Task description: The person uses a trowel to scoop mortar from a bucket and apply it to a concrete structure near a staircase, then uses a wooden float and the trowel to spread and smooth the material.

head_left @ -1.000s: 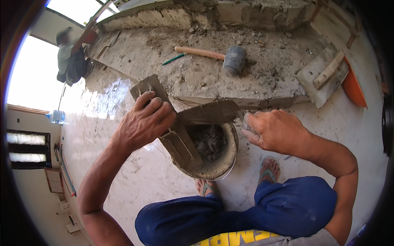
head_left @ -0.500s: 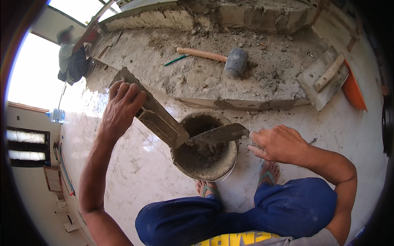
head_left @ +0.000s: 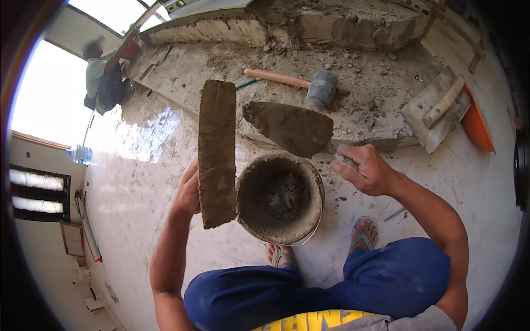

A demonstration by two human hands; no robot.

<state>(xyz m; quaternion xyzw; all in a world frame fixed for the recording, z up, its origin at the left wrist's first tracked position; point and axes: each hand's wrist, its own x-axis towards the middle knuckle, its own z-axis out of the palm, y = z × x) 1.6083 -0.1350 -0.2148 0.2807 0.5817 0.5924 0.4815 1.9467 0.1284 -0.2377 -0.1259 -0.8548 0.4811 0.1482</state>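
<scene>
1. Stretching across the top, the step (head_left: 176,77) is the largest thing, grey and strewn with crumbs.
2. The bucket (head_left: 254,193) stands on the floor between the two hands, with lumpy mortar (head_left: 287,196) at its bottom.
3. The float (head_left: 217,154) is raised upright at the bucket's left, its caked flat face to the camera (its handle is hidden).
4. The trowel (head_left: 292,129) hangs beyond the bucket's far rim, its broad, smeared blade reaching leftward from the grip, its tip near the float but apart from it.
5. The mallet (head_left: 321,89) lies on the step past the trowel, head to the right.
6. The left hand (head_left: 189,190) is clamped on the float from behind, at its lower left edge; most of the float rises above the grip, and the fingers are largely covered.
7. The right hand (head_left: 367,168) is closed round the trowel's handle, right of the bucket, thumb and forefinger nearest the blade.
8. A green stick (head_left: 247,84) lies beside the mallet's handle.
</scene>
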